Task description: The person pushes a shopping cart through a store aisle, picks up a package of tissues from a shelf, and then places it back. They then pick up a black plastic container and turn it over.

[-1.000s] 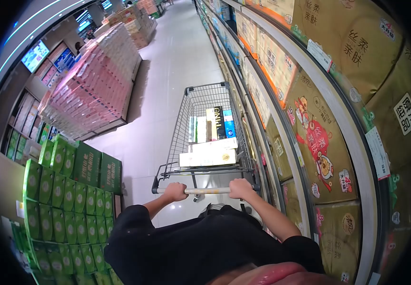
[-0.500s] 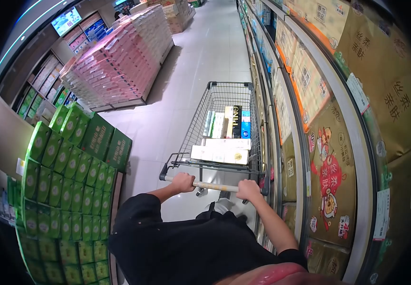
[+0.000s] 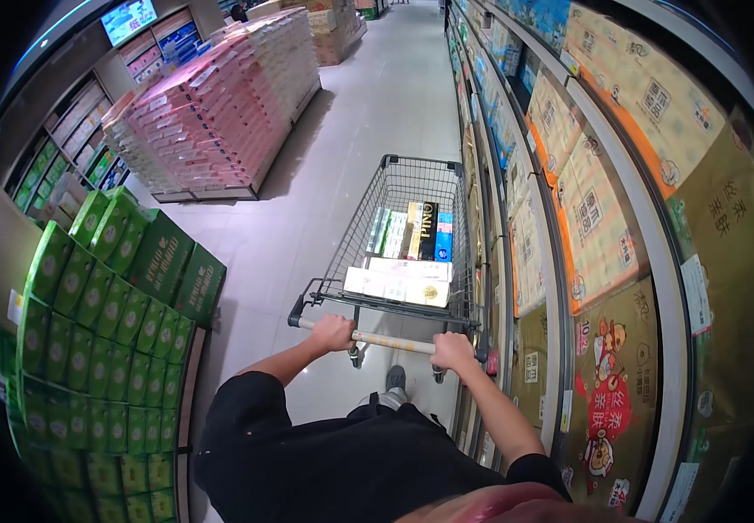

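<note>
My left hand [image 3: 333, 333] is wrapped round the left part of the cart handle [image 3: 393, 341]. Toward the handle's right end, my right hand [image 3: 454, 350] grips the same bar. The wire shopping cart [image 3: 361, 205] stands in front of me, close beside the shelves on the right. In its basket lie white boxes [image 3: 396, 287] near the handle. Beyond them are a black box [image 3: 428, 231], a blue pack [image 3: 444, 237] and some green-and-white packs [image 3: 386, 231].
Shelves of gold and orange tissue packs [image 3: 599, 218] line the right side. Stacked green cartons [image 3: 98, 296] stand at the left. Farther ahead on the left is a pallet of pink packs [image 3: 220, 113]. A lit screen [image 3: 129, 21] hangs at the upper left.
The view has turned, then moved forward along the shelves with the cart. A shoe now shows below the handle. Both hands keep their grip.
</note>
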`<state>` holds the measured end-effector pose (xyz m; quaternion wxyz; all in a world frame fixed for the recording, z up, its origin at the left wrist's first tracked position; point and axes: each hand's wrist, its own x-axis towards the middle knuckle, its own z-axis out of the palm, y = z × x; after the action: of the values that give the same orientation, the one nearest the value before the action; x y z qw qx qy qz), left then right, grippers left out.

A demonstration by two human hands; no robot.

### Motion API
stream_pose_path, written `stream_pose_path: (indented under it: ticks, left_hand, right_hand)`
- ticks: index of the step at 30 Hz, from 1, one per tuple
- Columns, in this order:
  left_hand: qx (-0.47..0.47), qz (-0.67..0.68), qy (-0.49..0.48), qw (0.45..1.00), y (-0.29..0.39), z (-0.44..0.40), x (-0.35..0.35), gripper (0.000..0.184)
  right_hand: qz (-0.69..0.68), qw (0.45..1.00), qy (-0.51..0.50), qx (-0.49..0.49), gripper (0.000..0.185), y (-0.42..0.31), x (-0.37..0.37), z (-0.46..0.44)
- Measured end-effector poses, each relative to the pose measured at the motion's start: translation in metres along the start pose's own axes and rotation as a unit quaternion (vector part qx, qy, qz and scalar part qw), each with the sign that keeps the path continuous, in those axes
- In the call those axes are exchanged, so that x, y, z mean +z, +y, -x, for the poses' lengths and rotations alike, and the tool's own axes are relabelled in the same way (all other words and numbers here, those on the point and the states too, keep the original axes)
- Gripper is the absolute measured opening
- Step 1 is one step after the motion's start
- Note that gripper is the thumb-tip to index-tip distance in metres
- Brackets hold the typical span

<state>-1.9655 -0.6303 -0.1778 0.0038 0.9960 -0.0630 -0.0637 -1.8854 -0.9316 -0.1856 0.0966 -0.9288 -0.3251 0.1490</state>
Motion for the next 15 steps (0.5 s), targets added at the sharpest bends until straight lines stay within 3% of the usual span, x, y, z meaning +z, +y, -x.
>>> stream_pose_path:
  ticks: [11,15]
  left_hand:
    - [-0.030,-0.016,0.023,0.999,-0.078,-0.140,-0.026,0.023]
    - [-0.053,-0.010,0.028,0.998,-0.093,-0.176,-0.046,0.023]
  right_hand:
    - [0.040,0.997,0.014,0.064,0.027,0.020,-0.056,-0.140]
    - [0.048,0.992,0.063,0.098,0.026,0.027,-0.069,-0.181]
